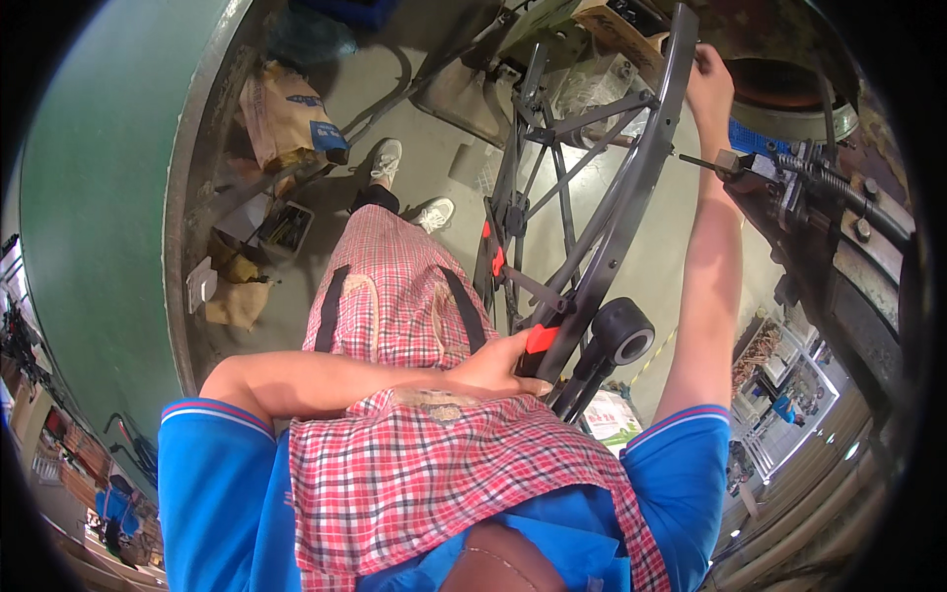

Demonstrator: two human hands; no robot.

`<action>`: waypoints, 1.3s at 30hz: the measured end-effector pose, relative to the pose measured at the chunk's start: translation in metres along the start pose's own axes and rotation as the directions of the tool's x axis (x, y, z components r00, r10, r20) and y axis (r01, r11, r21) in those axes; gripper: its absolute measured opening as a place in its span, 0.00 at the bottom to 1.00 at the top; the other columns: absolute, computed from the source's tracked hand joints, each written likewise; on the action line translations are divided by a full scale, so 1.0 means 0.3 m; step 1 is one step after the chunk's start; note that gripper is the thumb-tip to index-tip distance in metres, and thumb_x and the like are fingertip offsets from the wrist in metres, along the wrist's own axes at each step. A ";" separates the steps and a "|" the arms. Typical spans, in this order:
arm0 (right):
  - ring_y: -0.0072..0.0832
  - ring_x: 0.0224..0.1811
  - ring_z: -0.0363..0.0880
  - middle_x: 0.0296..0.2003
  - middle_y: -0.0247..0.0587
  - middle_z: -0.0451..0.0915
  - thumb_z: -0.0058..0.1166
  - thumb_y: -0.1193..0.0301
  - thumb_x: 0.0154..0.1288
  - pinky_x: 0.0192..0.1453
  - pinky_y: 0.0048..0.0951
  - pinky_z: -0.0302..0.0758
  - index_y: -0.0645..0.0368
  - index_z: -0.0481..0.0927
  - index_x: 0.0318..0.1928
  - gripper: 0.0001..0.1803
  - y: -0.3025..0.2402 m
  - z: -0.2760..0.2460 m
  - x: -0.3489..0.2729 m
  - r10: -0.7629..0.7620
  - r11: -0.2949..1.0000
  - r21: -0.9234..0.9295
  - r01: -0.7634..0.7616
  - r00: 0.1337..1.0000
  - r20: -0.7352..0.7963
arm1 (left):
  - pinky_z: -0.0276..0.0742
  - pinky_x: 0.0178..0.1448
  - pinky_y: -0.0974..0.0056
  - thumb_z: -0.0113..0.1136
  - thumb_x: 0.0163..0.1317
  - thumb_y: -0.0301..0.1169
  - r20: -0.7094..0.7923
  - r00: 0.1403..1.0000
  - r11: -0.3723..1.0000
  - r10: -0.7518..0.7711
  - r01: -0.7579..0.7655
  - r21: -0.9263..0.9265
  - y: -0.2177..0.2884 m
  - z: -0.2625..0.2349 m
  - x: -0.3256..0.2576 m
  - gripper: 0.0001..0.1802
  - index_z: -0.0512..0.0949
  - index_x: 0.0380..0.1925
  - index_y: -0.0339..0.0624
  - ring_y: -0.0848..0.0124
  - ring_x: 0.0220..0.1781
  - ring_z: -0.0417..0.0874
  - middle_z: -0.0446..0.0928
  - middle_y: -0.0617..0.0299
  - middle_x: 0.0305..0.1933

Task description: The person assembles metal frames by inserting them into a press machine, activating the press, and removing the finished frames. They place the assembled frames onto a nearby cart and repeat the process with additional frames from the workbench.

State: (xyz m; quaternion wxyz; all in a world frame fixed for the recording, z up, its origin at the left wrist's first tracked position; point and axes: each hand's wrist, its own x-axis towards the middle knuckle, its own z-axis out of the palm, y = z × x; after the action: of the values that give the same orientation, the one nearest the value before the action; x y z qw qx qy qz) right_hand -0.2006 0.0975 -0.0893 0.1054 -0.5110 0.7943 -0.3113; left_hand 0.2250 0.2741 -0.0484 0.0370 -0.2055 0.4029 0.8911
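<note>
A long black metal frame [631, 187] with crossing struts and red patches slants in front of me, its near end close to my apron. My left hand [498, 367] is closed round that near end, beside a red patch [541, 338], its thumb along the lower edge. Stretched far forward, my right hand [708, 84] has its fingers curled against the far end of the curved beam; the fingertips are partly hidden. A thin rod [698, 161] from the machine at the right points at the beam's side. Beside the near end sticks out a black tube with a round, hollow head [623, 333].
A greasy machine [789, 187] with a spring and bolts stands close along my right forearm. A cardboard box [621, 30] lies beyond the frame. Left are a green tabletop [109, 197], a paper sack [286, 118] and an open small box [286, 229] on the floor.
</note>
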 end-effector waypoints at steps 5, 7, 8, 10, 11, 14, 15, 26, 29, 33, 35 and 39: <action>0.19 0.26 0.68 0.22 0.34 0.72 0.52 0.69 0.63 0.31 0.19 0.62 0.61 0.74 0.35 0.08 -0.255 -0.101 -0.289 0.255 0.685 0.582 -0.437 0.893 0.370 | 0.68 0.58 0.63 0.67 0.51 0.26 -0.039 0.999 1.000 -0.020 0.019 -0.017 0.013 0.014 0.012 0.35 0.63 0.60 0.38 0.66 0.54 0.74 0.75 0.54 0.51; 0.19 0.27 0.67 0.23 0.33 0.71 0.51 0.69 0.63 0.32 0.20 0.62 0.60 0.74 0.34 0.07 -0.262 -0.130 -0.319 0.187 0.595 0.668 -0.448 0.885 0.426 | 0.70 0.57 0.61 0.67 0.50 0.28 -0.058 0.997 0.999 0.041 -0.040 0.020 0.005 0.020 0.013 0.35 0.64 0.59 0.39 0.60 0.53 0.76 0.74 0.50 0.50; 0.19 0.28 0.66 0.24 0.33 0.71 0.51 0.69 0.63 0.33 0.20 0.62 0.59 0.73 0.34 0.07 -0.279 -0.155 -0.318 0.189 0.523 0.692 -0.498 0.859 0.476 | 0.70 0.56 0.59 0.67 0.49 0.29 -0.056 0.996 0.996 0.074 -0.071 0.047 0.006 0.018 0.011 0.35 0.64 0.59 0.40 0.57 0.53 0.76 0.74 0.48 0.50; 0.20 0.26 0.66 0.25 0.33 0.71 0.51 0.69 0.63 0.33 0.20 0.63 0.59 0.73 0.34 0.07 -0.319 -0.164 -0.330 0.187 0.563 0.643 -0.519 0.838 0.513 | 0.70 0.56 0.59 0.67 0.49 0.30 -0.056 0.998 1.000 0.030 -0.029 0.011 0.010 0.019 0.000 0.35 0.65 0.58 0.40 0.56 0.52 0.77 0.74 0.47 0.49; 0.20 0.26 0.66 0.25 0.33 0.71 0.52 0.68 0.63 0.33 0.21 0.63 0.60 0.72 0.34 0.07 -0.319 -0.158 -0.323 0.173 0.549 0.633 -0.546 0.815 0.553 | 0.71 0.56 0.59 0.67 0.49 0.30 -0.061 0.998 1.000 0.020 -0.020 0.007 0.009 0.016 -0.001 0.35 0.65 0.58 0.40 0.56 0.52 0.77 0.74 0.47 0.48; 0.20 0.25 0.67 0.25 0.33 0.71 0.52 0.68 0.62 0.32 0.21 0.63 0.60 0.72 0.34 0.08 -0.339 -0.154 -0.306 0.177 0.574 0.555 -0.602 0.753 0.634 | 0.71 0.54 0.58 0.67 0.49 0.31 -0.085 0.996 1.000 0.010 -0.011 -0.008 -0.001 0.011 -0.002 0.34 0.65 0.57 0.39 0.55 0.51 0.77 0.75 0.47 0.47; 0.20 0.25 0.67 0.25 0.33 0.71 0.52 0.68 0.62 0.31 0.21 0.63 0.60 0.72 0.34 0.08 -0.322 -0.164 -0.298 0.171 0.587 0.518 -0.622 0.721 0.672 | 0.71 0.54 0.58 0.67 0.49 0.32 -0.095 0.995 1.000 0.012 -0.014 -0.013 -0.009 0.008 0.001 0.34 0.65 0.57 0.39 0.55 0.50 0.78 0.75 0.47 0.46; 0.26 0.33 0.79 0.31 0.41 0.79 0.50 0.71 0.65 0.38 0.24 0.76 0.58 0.72 0.40 0.06 -0.249 -0.183 -0.335 0.135 0.511 0.515 -0.688 0.657 0.742 | 0.70 0.55 0.62 0.64 0.54 0.31 -0.108 0.992 0.991 0.059 -0.045 0.130 -0.011 0.041 0.008 0.34 0.61 0.60 0.38 0.61 0.49 0.77 0.76 0.49 0.46; 0.30 0.35 0.81 0.34 0.43 0.80 0.50 0.72 0.65 0.40 0.27 0.79 0.58 0.72 0.43 0.08 -0.222 -0.186 -0.349 0.234 0.436 0.515 -0.738 0.646 0.727 | 0.70 0.55 0.59 0.64 0.51 0.33 -0.122 0.988 0.991 0.095 -0.083 0.101 -0.017 0.046 0.004 0.35 0.63 0.59 0.43 0.55 0.50 0.77 0.75 0.47 0.48; 0.32 0.35 0.82 0.38 0.47 0.81 0.50 0.74 0.65 0.37 0.27 0.80 0.61 0.73 0.47 0.10 -0.302 -0.143 -0.397 0.264 0.278 0.674 -0.684 0.729 0.631 | 0.70 0.55 0.58 0.65 0.49 0.35 -0.154 0.978 0.986 0.144 -0.129 0.103 -0.034 0.057 0.008 0.35 0.64 0.58 0.43 0.52 0.51 0.76 0.74 0.46 0.48; 0.31 0.33 0.82 0.37 0.46 0.81 0.51 0.76 0.64 0.37 0.26 0.79 0.63 0.74 0.45 0.10 -0.275 -0.112 -0.450 0.278 0.370 0.753 -0.545 0.838 0.470 | 0.70 0.56 0.58 0.65 0.49 0.34 -0.150 0.973 0.982 0.173 -0.159 0.102 -0.062 0.060 0.012 0.35 0.64 0.58 0.41 0.53 0.51 0.76 0.74 0.47 0.48; 0.20 0.28 0.78 0.30 0.36 0.80 0.56 0.75 0.63 0.32 0.21 0.75 0.65 0.80 0.37 0.06 -0.339 -0.032 -0.518 0.182 0.849 0.511 -0.137 0.982 -0.039 | 0.76 0.37 0.66 0.61 0.56 0.25 -0.102 0.989 0.992 0.109 -0.101 0.079 -0.013 0.054 -0.005 0.30 0.62 0.59 0.38 0.73 0.32 0.78 0.76 0.59 0.39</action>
State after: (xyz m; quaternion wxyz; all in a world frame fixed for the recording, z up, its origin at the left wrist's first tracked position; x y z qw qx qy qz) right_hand -0.0587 0.2088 -0.0439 0.2267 -0.3838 0.7283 -0.5205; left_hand 0.2218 0.2889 -0.0410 -0.0240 -0.2296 0.4473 0.8641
